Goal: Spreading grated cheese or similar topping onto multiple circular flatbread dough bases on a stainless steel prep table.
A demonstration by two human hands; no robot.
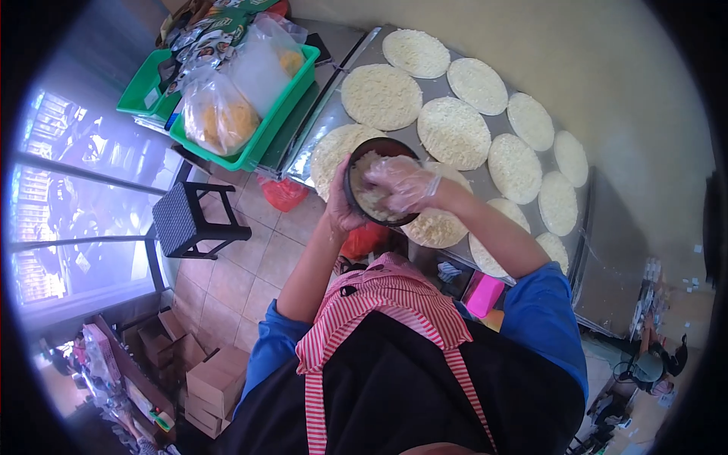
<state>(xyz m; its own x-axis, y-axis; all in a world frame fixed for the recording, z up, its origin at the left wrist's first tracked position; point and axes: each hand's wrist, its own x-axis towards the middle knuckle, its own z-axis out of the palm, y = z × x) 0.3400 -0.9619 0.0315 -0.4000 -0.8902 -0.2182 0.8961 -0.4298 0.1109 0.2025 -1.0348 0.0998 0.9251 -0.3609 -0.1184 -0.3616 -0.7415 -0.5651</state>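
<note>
My left hand (343, 206) grips the side of a dark round bowl (392, 148) and holds it tilted over the near edge of the metal table. Crumbly whitish food (369, 196) lies inside the bowl. Sunk into that food is my right hand (405, 181), in a clear plastic glove; its fingertips are partly hidden, so whether they grasp any food is unclear. Round flat bases (454, 133), pale and covered with a crumbly whitish layer, are spread over the metal table (435, 85). The bowl and my right forearm hide parts of the nearest ones.
Left of the table, a green plastic crate (244, 162) holds clear bags of yellowish food (222, 122). A black stool (193, 219) stands on the tiled floor. Red plastic bags (282, 193) lie low beside the table. Cardboard boxes (216, 378) are behind me; a person (648, 364) is far right.
</note>
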